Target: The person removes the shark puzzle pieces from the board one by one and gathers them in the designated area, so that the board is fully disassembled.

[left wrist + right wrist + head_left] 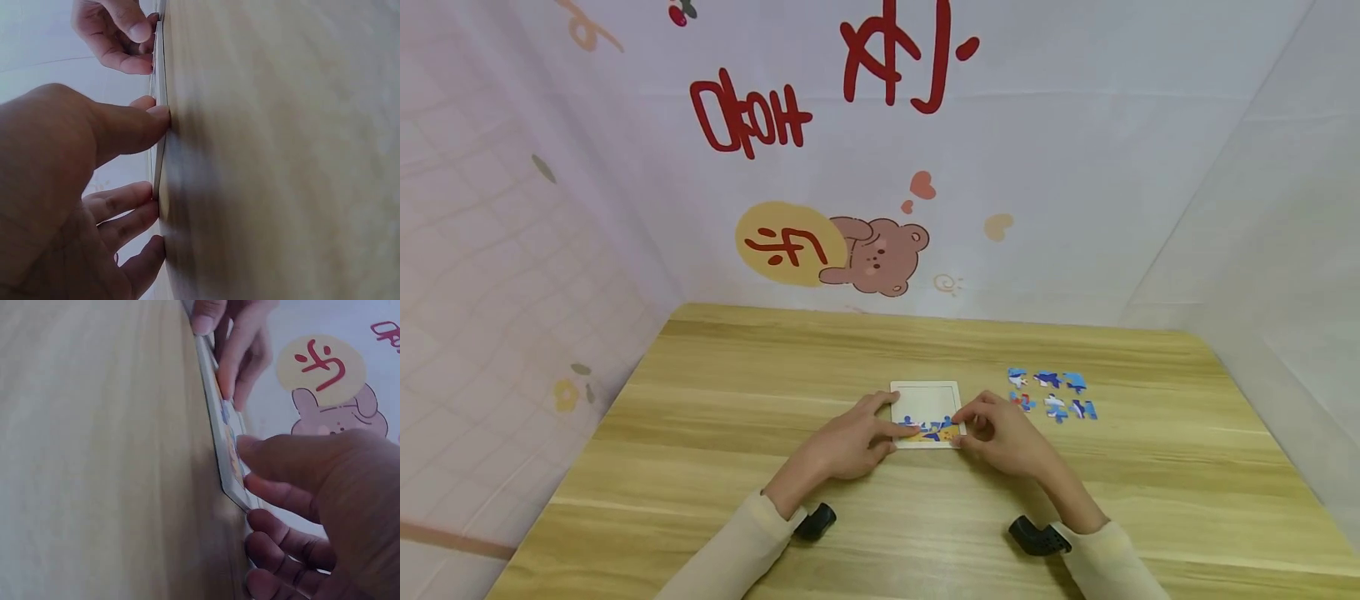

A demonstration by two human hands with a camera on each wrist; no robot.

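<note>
A small white puzzle tray lies on the table, its near part filled with joined jigsaw pieces in yellow and blue. My left hand holds the tray at its left side. One finger lies on the pieces, the thumb touches the near edge, and other fingers rest along the left side. At the tray's right end, my right hand has thumb and index finger curled at a puzzle piece in the near right corner. Those fingertips partly hide that piece.
Several loose jigsaw pieces, mostly blue and white, lie in two rows right of the tray, beyond my right hand. White printed cloth hangs behind the wooden table and at its sides.
</note>
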